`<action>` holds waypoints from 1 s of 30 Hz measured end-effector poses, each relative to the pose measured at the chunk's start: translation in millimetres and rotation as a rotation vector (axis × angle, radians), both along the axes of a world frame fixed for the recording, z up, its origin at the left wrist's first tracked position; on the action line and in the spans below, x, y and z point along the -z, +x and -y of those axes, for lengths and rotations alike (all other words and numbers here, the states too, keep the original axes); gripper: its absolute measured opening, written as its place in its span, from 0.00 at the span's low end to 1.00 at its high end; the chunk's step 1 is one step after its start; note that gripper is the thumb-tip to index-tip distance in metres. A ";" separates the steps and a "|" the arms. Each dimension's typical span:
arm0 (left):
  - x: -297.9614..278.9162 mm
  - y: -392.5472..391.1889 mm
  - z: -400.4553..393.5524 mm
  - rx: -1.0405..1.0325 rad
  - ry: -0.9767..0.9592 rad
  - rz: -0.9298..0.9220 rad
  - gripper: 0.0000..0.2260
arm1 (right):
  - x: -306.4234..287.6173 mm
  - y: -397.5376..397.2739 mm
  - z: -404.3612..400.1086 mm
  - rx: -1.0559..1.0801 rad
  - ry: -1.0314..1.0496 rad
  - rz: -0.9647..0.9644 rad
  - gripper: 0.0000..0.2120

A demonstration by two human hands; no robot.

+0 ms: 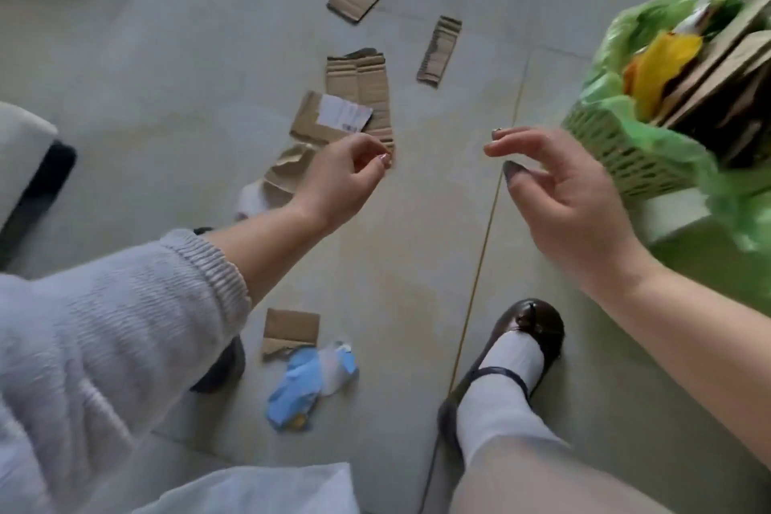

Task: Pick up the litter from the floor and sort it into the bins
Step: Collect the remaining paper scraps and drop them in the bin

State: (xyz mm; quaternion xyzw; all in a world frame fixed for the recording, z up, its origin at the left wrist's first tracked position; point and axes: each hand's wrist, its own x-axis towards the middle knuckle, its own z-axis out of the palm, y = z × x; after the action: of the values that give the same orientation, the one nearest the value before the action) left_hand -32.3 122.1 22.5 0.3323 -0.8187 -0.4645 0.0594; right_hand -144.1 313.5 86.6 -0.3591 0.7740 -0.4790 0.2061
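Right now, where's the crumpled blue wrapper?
In the head view, the crumpled blue wrapper lies on the floor low and left of centre, just below a small cardboard piece and left of the person's brown shoe.

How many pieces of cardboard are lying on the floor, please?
6, perhaps more hidden under the left arm: a square piece farthest away, a narrow strip, a ridged piece, a labelled piece, a crumpled piece, and one beside the blue wrapper.
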 end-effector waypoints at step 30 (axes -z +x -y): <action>140.5 209.2 -12.3 0.390 -0.390 0.605 0.26 | 201.4 236.8 40.9 -1.289 0.367 -0.912 0.15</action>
State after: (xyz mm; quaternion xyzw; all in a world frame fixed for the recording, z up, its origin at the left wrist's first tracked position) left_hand 176.9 134.5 -118.0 0.2751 -0.9195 -0.1845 -0.2116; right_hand 92.8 272.6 -114.8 -0.8550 0.4890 0.0622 0.1613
